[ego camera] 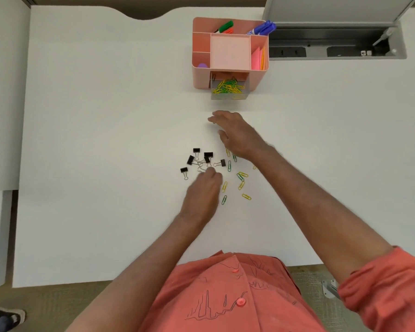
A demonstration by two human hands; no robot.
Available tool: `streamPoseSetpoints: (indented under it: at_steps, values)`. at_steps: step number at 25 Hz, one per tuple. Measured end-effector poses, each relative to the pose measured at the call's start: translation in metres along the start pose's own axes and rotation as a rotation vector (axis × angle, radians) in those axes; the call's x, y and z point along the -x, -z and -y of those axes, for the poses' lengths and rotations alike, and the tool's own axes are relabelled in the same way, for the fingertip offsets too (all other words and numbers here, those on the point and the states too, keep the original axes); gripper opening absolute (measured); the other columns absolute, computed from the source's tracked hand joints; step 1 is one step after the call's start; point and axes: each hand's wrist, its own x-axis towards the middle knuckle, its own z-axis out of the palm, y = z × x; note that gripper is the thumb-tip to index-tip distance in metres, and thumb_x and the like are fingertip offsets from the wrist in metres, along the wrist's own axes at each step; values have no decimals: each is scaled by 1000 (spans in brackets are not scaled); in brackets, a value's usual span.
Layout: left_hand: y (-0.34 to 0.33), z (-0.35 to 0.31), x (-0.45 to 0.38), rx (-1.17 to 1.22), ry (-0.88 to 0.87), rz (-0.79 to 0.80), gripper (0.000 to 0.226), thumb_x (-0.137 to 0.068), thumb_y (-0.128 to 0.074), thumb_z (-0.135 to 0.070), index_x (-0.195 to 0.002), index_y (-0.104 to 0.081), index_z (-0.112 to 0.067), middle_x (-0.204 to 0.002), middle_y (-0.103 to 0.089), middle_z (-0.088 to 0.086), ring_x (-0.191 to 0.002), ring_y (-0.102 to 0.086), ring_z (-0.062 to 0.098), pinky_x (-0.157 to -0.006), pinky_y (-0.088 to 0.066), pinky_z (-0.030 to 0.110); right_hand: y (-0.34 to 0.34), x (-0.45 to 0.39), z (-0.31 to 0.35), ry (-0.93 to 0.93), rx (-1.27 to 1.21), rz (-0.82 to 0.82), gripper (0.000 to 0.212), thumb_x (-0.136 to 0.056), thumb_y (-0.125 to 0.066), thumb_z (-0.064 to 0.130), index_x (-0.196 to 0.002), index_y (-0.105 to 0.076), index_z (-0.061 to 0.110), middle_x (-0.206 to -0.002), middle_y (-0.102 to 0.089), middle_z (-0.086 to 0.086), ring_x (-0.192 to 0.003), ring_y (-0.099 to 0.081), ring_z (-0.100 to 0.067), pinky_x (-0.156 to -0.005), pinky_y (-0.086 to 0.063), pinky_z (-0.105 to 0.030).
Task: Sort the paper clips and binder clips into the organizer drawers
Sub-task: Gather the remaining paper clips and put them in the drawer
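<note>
Centrally on the white desk [106,116], a loose cluster of black binder clips [203,160] is seen, with green and yellow paper clips [240,180] scattered just beside it to the right. The left hand [203,195] is laid at the near edge of the binder clips, knuckles up, its fingertips curled down among the wire handles; whether a clip is actually pinched cannot be told, since the fingertips are hidden. The right hand [237,136] is held above the desk between the scattered clips and the organizer, fingers spread and relaxed, with nothing visibly gripped, though the fingertips are blurred.

Farther back, a pink desk organizer [230,53] is placed. Its clear lower drawer [229,89] is pulled out toward the person, and a heap of yellow and green paper clips is held in it. In the rear compartment, green and red markers [225,27] and blue markers [264,28] are stood; pink and orange sticky notes [258,58] are slotted in the right compartment, and a small purple object [203,65] is seen in the front-left one.
</note>
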Motion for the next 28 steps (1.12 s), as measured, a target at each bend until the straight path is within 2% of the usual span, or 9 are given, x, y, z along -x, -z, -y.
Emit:
streamPoseSetpoints:
  at_steps: [3, 5, 11, 15, 17, 20, 22, 24, 28]
  values:
    - [15, 32, -18, 33, 110, -123, 30, -81, -50, 13, -98, -62, -9, -106, -56, 7, -87, -55, 28, -63, -51, 43, -10, -1, -5, 34, 123, 87, 60, -100, -41, -2, -157, -36, 17, -166, -28, 2, -153, -21, -21, -117, -35, -38]
    - [20, 42, -29, 27, 135, -146, 31, -81, -50, 13, -97, -61, -10, -105, -56, 6, -85, -54, 28, -61, -50, 41, -16, 9, -8, 47, 141, 58, 62, -97, -42, -7, -156, -37, 11, -164, -31, -3, -152, -23, -22, -114, -39, -40]
    - [18, 50, -30, 39, 128, -176, 26, -84, -55, 10, -97, -61, -11, -117, -53, 4, -83, -54, 27, -57, -46, 36, -35, 83, -29, 55, 96, -100, 47, -94, -57, -2, -139, -60, 9, -140, -57, -4, -134, -49, -24, -89, -58, -39]
    - [8, 39, -4, 105, 117, -256, 16, -89, -59, -1, -102, -63, -10, -116, -53, 8, -80, -57, 28, -57, -49, 36, -43, 113, -32, 36, 93, -181, 29, -92, -61, 8, -115, -72, 21, -114, -64, 9, -109, -57, -18, -70, -58, -37]
    - [-5, 31, 16, 164, 134, -223, 16, -91, -61, -5, -106, -63, -8, -112, -55, 10, -86, -60, 29, -68, -53, 40, -49, 118, -25, -34, 9, -252, 21, -93, -62, 16, -111, -70, 21, -113, -62, 11, -108, -56, -16, -75, -56, -34]
    - [-29, 16, 40, 184, 169, -93, 23, -93, -58, -6, -115, -61, -8, -115, -55, 10, -101, -56, 29, -83, -51, 41, -67, 128, -14, -23, -44, -283, 29, -91, -68, 29, -117, -66, 17, -119, -60, 4, -116, -51, -19, -92, -49, -25]
    - [-41, 4, 43, 226, 159, -44, 25, -93, -55, -2, -117, -62, -8, -115, -55, 9, -103, -55, 29, -85, -50, 40, -76, 138, -15, 83, 5, -238, 27, -92, -69, 28, -114, -66, 13, -116, -59, -2, -115, -51, -22, -98, -47, -28]
    - [-48, -10, 37, 309, 117, -18, 26, -92, -54, 1, -115, -63, -8, -113, -56, 10, -101, -56, 28, -85, -49, 38, -75, 147, -23, 143, 42, -245, 15, -94, -68, 20, -105, -66, 11, -109, -59, -3, -109, -52, -24, -95, -48, -34]
    - [-45, -28, 18, 521, 62, -33, 32, -92, -56, 2, -122, -61, -8, -120, -56, 7, -104, -58, 22, -92, -50, 36, -57, 161, -47, -85, -45, -405, 20, -94, -67, 18, -114, -65, 20, -123, -57, 4, -119, -51, -20, -97, -49, -30]
